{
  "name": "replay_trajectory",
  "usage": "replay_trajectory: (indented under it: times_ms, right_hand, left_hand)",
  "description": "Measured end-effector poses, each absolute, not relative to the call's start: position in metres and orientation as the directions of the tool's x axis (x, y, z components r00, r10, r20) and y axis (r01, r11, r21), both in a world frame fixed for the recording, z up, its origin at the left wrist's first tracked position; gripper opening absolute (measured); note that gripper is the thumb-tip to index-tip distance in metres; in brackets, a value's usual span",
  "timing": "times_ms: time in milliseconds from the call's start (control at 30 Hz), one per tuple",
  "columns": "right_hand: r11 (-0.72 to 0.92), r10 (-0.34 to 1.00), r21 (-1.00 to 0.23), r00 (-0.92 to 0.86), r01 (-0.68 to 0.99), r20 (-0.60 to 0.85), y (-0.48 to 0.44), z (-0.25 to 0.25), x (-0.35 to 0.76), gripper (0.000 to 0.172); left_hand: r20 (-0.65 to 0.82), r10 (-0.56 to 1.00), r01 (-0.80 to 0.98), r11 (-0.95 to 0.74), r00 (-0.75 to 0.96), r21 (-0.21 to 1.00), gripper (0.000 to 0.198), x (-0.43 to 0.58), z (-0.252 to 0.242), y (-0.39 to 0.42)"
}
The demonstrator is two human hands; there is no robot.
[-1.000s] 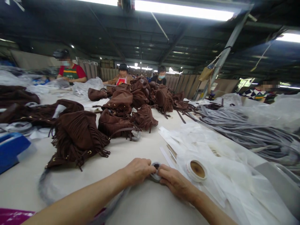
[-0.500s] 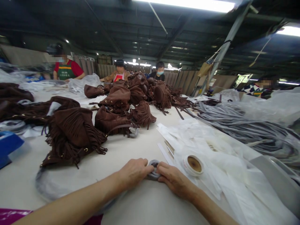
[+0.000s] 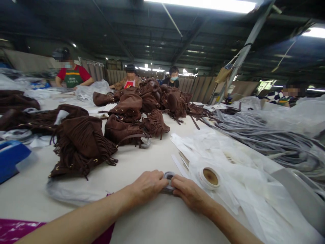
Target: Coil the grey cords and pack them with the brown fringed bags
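- Grey strap (image 3: 64,198), lower left, now lies flatter.
- Lower centre: left hand (image 3: 146,184) and right hand (image 3: 191,193) pinch a grey coil (image 3: 168,174) between them, equally near.

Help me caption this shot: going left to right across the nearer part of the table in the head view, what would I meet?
Blue object → fringed brown bag → left hand → small gray coil → right hand → white-rimmed roll → smooth gray object.

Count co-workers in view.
4: person in red sleeves, left; person in tan sleeves and person in black, behind the brown bags; person in checkered top, far right. Others may be hidden.
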State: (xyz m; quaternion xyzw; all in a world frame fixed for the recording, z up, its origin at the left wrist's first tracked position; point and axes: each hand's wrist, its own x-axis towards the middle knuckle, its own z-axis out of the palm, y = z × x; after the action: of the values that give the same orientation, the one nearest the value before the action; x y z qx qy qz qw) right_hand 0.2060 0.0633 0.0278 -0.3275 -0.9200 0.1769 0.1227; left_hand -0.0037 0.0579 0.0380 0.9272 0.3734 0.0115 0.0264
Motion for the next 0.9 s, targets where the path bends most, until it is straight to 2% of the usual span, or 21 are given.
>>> replay_trajectory:
  times_ms: [67,167,267,367,467,567,667,767,900]
  right_hand:
    - [0.721,0.66,-0.336,-0.749,0.606,0.065,0.064,0.028,0.203,0.014]
    - [0.626,0.771,-0.246,-0.635,0.74,0.052,0.056,0.022,0.19,0.011]
    - [0.601,0.787,-0.371,-0.604,0.708,0.123,0.05,0.018,0.187,0.01]
    - [0.68,0.687,-0.462,-0.715,0.569,0.129,0.051,0.024,0.196,0.01]
    - [0.691,0.662,-0.443,-0.746,0.571,0.071,0.053,0.031,0.197,0.013]
    - [0.607,0.765,-0.379,-0.643,0.698,0.041,0.05,0.029,0.184,0.016]
    - [0.534,0.83,-0.371,-0.555,0.76,0.057,0.048,0.02,0.174,0.009]
    - [0.594,0.774,-0.438,-0.627,0.675,0.085,0.052,0.016,0.18,0.007]
    - [0.665,0.682,-0.492,-0.726,0.562,0.092,0.064,0.025,0.195,0.011]
  left_hand:
    - [-0.007,0.738,0.738,-0.674,0.675,0.043,0.017,0.008,0.039,0.056]
    - [-0.01,0.85,0.849,-0.524,0.526,0.073,0.021,0.027,0.035,0.045]
    - [-0.006,0.868,0.865,-0.494,0.497,0.091,0.02,0.026,0.03,0.036]
    - [0.02,0.805,0.802,-0.592,0.592,0.076,0.014,0.008,0.029,0.037]
    - [0.042,0.783,0.782,-0.622,0.621,0.049,0.012,0.001,0.028,0.04]
    - [0.02,0.858,0.854,-0.512,0.513,0.089,0.015,0.012,0.025,0.038]
    - [0.007,0.897,0.887,-0.438,0.442,0.142,0.015,0.02,0.022,0.032]
    - [0.029,0.827,0.816,-0.559,0.561,0.144,0.013,0.007,0.024,0.033]
    - [0.044,0.756,0.752,-0.654,0.653,0.08,0.019,-0.022,0.036,0.049]
